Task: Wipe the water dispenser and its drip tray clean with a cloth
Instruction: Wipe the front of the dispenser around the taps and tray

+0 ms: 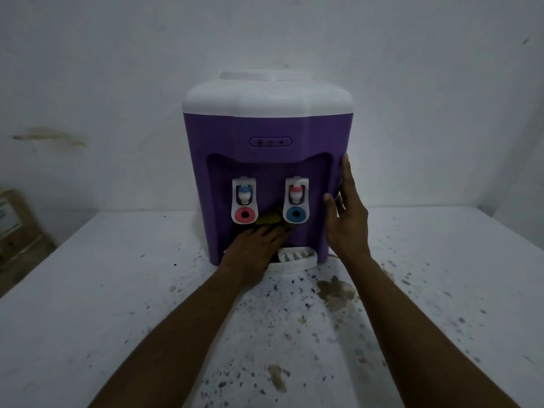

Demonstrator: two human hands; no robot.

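Dispenser: purple water dispenser [266,160] with a white top [265,98], upright at the back of a white table [88,290], close to the wall [117,69].
Cloth: dull green cloth [269,218], bunched in the front recess between the two taps, above the drip tray.
Left hand: left hand [254,245] reaches into the recess, palm down. Fingers [276,231] lie fairly straight and flat on the cloth's lower edge, pressing it to the purple back panel. No curl round it that I can see.
Cloth vs fingers: most of the cloth shows beyond and above the fingertips; its lower part is hidden beneath them.
Right hand: right hand [346,213] flat against the dispenser's right front corner, fingers straight and pointing up, thumb on the front face, holding nothing.
Drip tray: white slotted drip tray [297,257] at the foot of the dispenser, its left half covered by the left hand and wrist.
Taps: left tap [244,201] has a red lever, right tap [295,201] a blue one; the cloth sits just beside both.
Panel: small oval indicator panel [270,141] above the recess.
Table surface: dark specks all over, a brown stain [335,293] just in front of the tray.
Far left: cardboard box [14,219], dim, partly out of view.
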